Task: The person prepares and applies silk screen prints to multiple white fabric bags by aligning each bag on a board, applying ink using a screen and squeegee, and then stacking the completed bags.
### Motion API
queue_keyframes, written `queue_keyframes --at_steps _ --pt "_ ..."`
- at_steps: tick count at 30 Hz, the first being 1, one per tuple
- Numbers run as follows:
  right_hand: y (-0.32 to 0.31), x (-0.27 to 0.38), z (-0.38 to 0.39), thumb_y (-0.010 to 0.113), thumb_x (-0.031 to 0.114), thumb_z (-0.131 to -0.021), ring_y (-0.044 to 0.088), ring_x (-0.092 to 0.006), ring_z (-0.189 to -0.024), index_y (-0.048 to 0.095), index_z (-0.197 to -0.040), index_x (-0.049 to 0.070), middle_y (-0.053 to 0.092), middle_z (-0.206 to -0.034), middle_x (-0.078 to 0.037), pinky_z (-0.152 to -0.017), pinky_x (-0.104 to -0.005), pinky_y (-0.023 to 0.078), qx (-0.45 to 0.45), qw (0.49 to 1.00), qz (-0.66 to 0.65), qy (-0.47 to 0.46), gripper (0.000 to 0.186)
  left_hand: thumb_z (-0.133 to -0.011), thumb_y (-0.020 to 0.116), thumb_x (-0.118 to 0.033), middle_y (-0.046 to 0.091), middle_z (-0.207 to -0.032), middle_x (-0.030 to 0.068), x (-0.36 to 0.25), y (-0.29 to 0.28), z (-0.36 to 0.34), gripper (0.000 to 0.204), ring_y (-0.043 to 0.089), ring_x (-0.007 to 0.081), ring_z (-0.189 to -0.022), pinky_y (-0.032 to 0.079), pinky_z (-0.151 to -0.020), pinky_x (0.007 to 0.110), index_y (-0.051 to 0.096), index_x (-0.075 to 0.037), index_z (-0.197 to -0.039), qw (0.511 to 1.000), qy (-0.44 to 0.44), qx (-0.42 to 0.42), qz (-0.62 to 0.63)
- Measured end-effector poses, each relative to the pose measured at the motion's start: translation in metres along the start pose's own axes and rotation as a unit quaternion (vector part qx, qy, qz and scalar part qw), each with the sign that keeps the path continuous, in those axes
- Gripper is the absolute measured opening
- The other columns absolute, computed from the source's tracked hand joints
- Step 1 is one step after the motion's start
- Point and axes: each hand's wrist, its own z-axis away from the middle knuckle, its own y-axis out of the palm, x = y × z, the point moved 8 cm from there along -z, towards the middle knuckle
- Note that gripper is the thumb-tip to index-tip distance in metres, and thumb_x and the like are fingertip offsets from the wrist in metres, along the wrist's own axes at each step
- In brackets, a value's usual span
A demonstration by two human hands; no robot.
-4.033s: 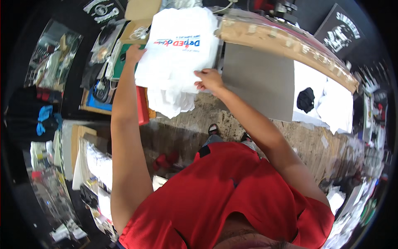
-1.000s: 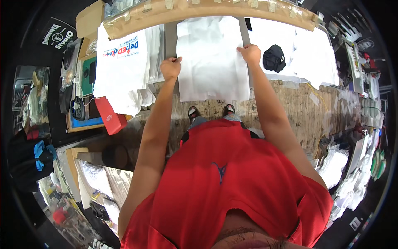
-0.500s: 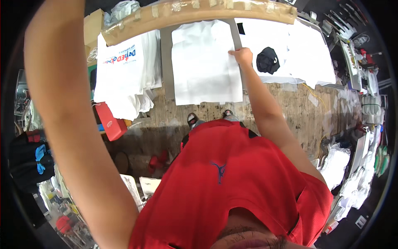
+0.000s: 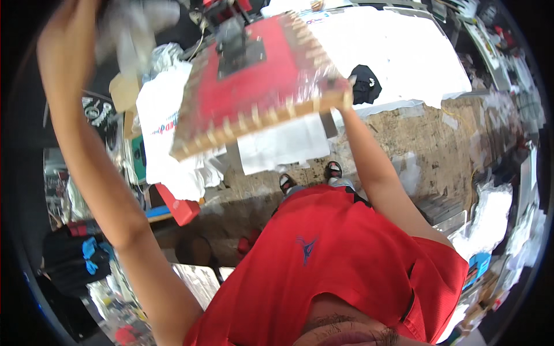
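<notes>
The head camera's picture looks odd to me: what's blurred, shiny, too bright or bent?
Head view: the left hand is blurred at the upper left; also in the head view, glare streaks the red-topped panel's plastic, the white cloth looks washed out, and the fisheye lens bends straight edges near the dark rim.
</notes>
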Motion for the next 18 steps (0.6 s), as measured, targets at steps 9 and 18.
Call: queue_keyframes --at_steps 9,18 --pt "-0.032 -0.077 -0.06 0.074 0.036 -0.083 0.051 -0.0393 -0.123 0.06 -0.127 0.011 0.05 -0.139 -0.019 -0.097 -0.055 0.046 0.082 0.92 0.374 -0.087 0.053 -0.093 0.066 -0.027 0.053 -0.066 0.0127 -0.097 0.25 0.322 0.036 0.056 0.0342 -0.064 0.041 -0.058 0.048 0.051 -0.005 -0.068 0.919 -0.004 0.362 0.158" --pt "-0.028 -0.101 -0.183 0.063 0.024 -0.086 0.066 -0.0372 -0.108 0.066 -0.119 0.012 0.068 -0.116 -0.022 -0.093 -0.0495 0.053 0.116 0.954 0.278 0.014 0.036 -0.086 0.072 -0.025 0.044 -0.068 0.01 -0.089 0.269 0.326 0.034 0.048 0.0301 -0.064 0.036 -0.06 0.042 0.047 -0.009 -0.069 0.925 -0.005 0.342 0.168"
